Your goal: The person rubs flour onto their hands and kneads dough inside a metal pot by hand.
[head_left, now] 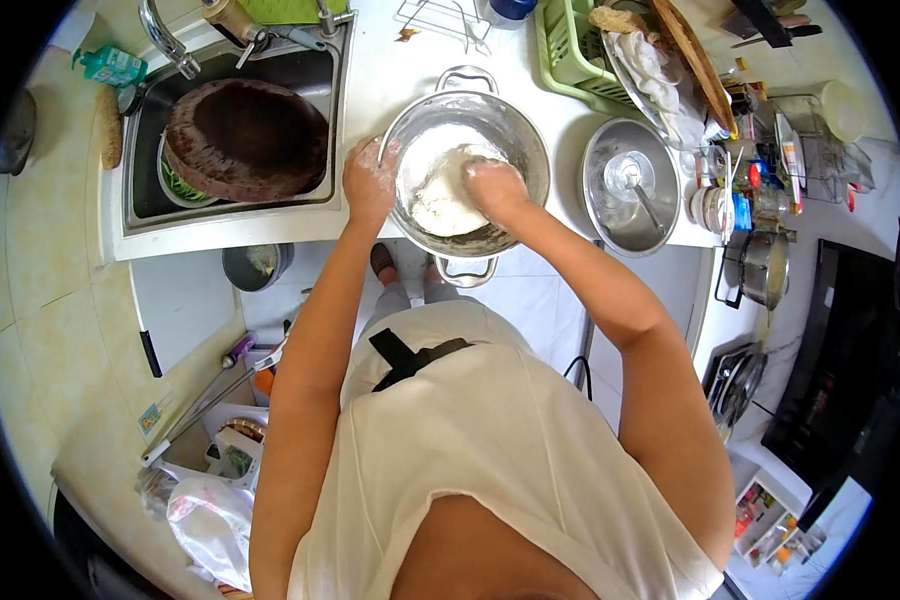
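Observation:
A two-handled metal pot (540,170) stands at the counter's front edge, its inner wall dusted with white flour. Inside lies a pale lump of dough (445,205). My left hand (370,178) is closed over the pot's left rim, with flour on its fingers. Down in the pot, my right hand (495,188) is curled into the dough, its fingertips partly hidden. To the right of the pot sits a metal bowl (595,190) holding a ladle or spoon (650,212) and a small clear cup (625,172).
The sink (335,120) at left holds a large round dark board (245,140) over a container of greens (182,185). A green plastic basket (570,55) stands behind the bowl. Jars and bottles (755,180) crowd the right side. Below the counter is a bin (245,270).

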A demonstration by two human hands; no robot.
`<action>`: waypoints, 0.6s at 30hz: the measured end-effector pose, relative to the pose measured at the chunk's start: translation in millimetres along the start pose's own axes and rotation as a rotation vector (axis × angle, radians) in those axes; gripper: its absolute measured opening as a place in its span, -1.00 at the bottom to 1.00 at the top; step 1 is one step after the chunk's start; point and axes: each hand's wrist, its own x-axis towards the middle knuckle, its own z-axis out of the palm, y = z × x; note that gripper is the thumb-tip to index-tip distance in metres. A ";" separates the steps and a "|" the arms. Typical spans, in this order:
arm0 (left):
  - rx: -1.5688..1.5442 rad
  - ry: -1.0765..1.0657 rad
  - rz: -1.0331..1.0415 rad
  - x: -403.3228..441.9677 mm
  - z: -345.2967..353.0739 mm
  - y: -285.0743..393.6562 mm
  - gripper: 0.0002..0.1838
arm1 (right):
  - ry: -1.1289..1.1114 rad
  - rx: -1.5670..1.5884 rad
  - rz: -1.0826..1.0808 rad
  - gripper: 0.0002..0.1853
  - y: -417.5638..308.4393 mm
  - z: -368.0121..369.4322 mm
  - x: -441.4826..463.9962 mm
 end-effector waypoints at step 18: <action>-0.154 -0.028 -0.171 -69.7 -45.0 2.9 -0.36 | 0.065 0.470 0.209 -0.66 28.3 -7.0 24.6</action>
